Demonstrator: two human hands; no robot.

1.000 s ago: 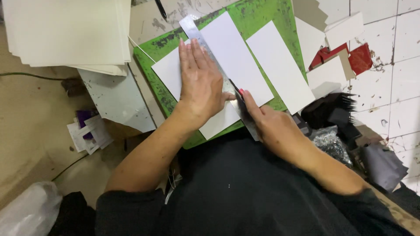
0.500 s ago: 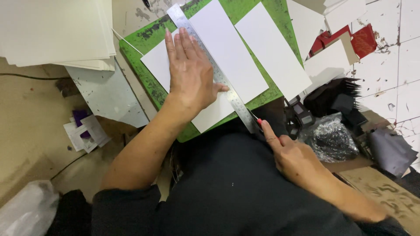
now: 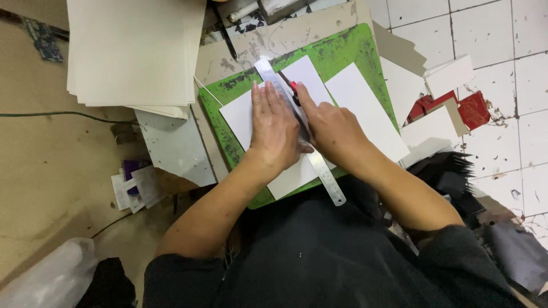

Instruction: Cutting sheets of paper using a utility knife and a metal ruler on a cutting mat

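Left hand (image 3: 275,132) lies flat, palm down, fingers straight and close together, pressing a steel ruler (image 3: 299,128) onto a white card sheet (image 3: 242,117). Ruler runs diagonally across the sheet from 11 o'clock to 5 o'clock; its lower end overhangs the near edge of the green cutting mat (image 3: 348,51). Right hand (image 3: 334,128) sits just beside the ruler on its 3 o'clock side, fingers curled narrow around a cutting knife (image 3: 291,88) with a red and black body. Knife tip rests against the ruler edge near the far part of the sheet, at 12 o'clock from the right knuckles; whether the blade touches the card cannot be told.

White card sheet lies centred on the mat, partly under both hands. A second white card piece (image 3: 365,108) lies on the mat at 3 o'clock from the right hand, separate from the first.

Surroundings:
- stack of cream sheets (image 3: 134,51) at 10 o'clock from the mat
- grey board offcut (image 3: 174,148) at 9 o'clock, just beside the mat
- red boxes (image 3: 471,108) and white card pieces (image 3: 451,74) on the tiled floor (image 3: 514,154) at 3 o'clock
- black pen (image 3: 225,34) at 12 o'clock, beyond the mat
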